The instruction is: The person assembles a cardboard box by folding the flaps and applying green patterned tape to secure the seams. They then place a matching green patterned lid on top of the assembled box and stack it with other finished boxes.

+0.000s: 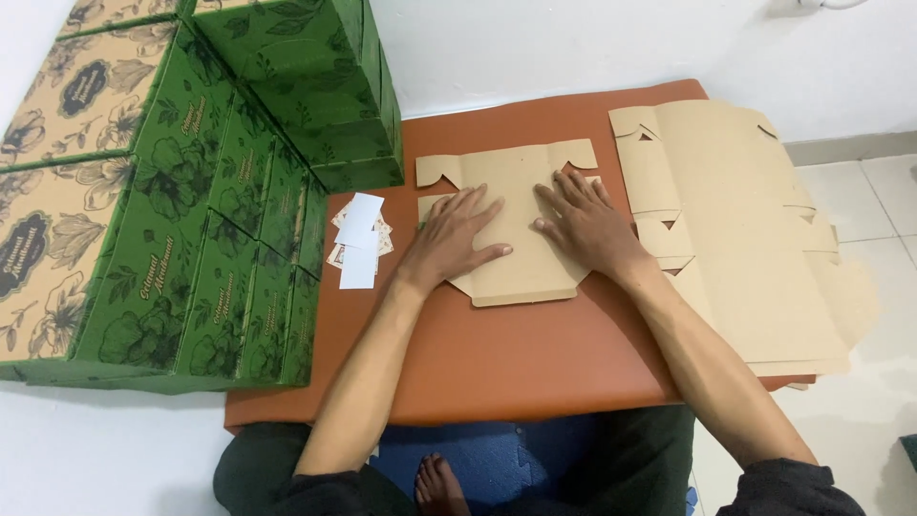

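A flat brown cardboard box blank (pixel 511 172) lies on the reddish-brown low table (pixel 516 363), partly folded over on itself. My left hand (pixel 451 239) presses flat on its left half, fingers spread. My right hand (pixel 585 222) presses flat on its right half, fingers spread. Neither hand grips anything. The blank's notched flaps stick out at the far edge, above my fingers.
A stack of flat brown blanks (pixel 745 229) lies at the table's right, overhanging its edge. Small white cards (pixel 360 239) sit left of my left hand. Assembled green floral boxes (pixel 191 191) are piled at the left. My bare foot (pixel 439 483) shows below the table.
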